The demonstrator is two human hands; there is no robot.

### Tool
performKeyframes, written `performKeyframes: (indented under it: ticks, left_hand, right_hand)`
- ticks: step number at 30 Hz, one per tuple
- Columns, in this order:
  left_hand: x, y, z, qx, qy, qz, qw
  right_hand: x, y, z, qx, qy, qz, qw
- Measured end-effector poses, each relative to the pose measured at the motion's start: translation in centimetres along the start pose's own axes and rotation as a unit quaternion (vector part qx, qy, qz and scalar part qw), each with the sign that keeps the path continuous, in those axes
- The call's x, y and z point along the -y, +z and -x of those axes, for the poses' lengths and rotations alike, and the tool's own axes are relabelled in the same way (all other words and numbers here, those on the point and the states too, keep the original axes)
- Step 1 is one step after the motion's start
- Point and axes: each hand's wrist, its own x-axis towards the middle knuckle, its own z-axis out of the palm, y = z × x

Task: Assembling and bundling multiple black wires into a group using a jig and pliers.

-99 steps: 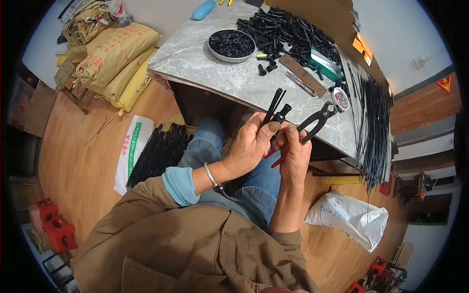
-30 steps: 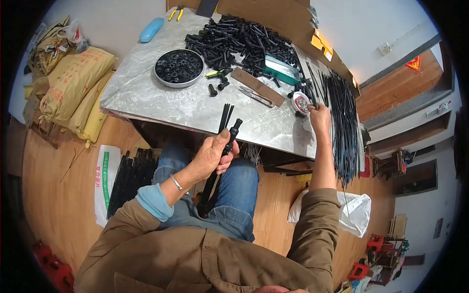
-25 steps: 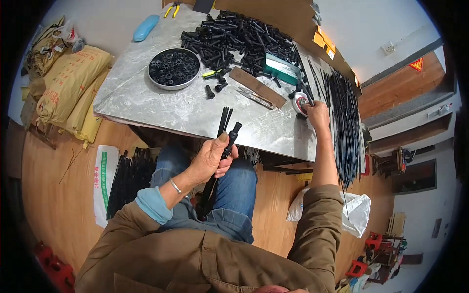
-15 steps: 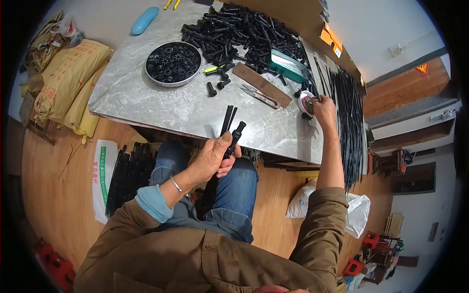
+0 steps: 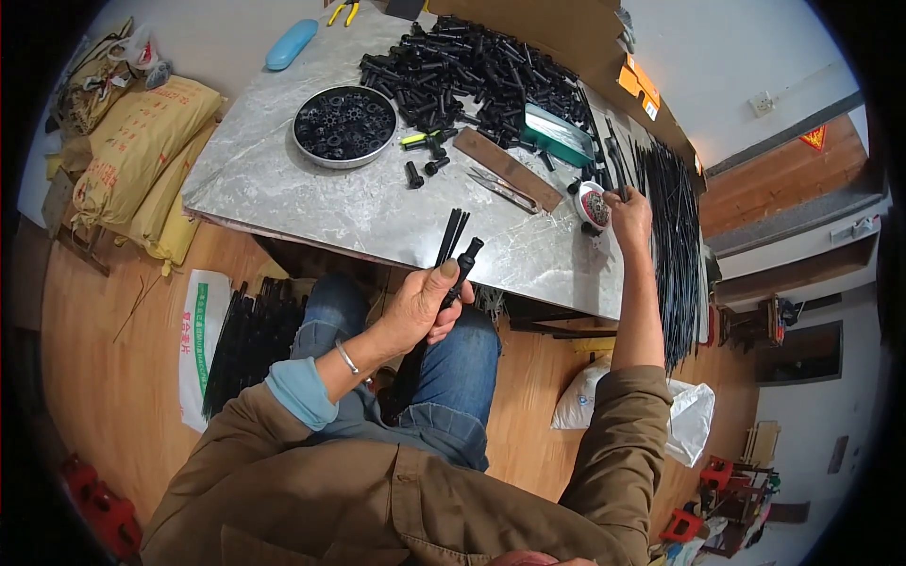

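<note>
My left hand [image 5: 425, 307] is closed around a black ribbed plastic handle [image 5: 466, 268] and several thin black rods [image 5: 452, 236], above my lap at the table's front edge. The rods' lower part is hidden behind the hand. At the table's right side my right hand [image 5: 630, 222] is closed on a slim dark tool [image 5: 618, 162] that points away from me; its kind is unclear. Beside that hand stands a small white dish [image 5: 585, 219] holding tiny metal pieces.
A heap of black plastic handles [image 5: 472, 71] covers the back of the table. Nearer lie a round tin [image 5: 344, 162] of black rings, tweezers [image 5: 505, 189], a brown strip [image 5: 510, 168], a green box [image 5: 559, 141] and long black rods [image 5: 672, 255] along the right edge.
The table and its things have shifted slightly in view. My left hand still holds the handle and rods; my right hand stays by the white dish, its dark tool now more visible.
</note>
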Motion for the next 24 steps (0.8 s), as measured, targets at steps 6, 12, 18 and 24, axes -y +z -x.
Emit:
performKeyframes:
  ticks: [6,12,18,24]
  left_hand:
    - [-0.5,0.5,0.6,-0.057,0.049,-0.031,0.997]
    - [-0.7,2.7,2.0,-0.078,0.108,-0.059,0.989]
    - [-0.3,3.4,3.7,-0.079,0.17,-0.111,0.976]
    - [-0.4,4.1,4.8,-0.078,0.198,-0.166,0.963]
  right_hand:
    - [4.6,-1.7,4.6,0.153,0.142,-0.364,0.908]
    - [7.7,0.3,15.3,0.276,0.187,-0.732,0.594]
    - [12.6,1.3,23.2,0.265,0.214,-0.822,0.456]
    - [14.3,-0.1,24.4,0.168,0.16,-0.785,0.574]
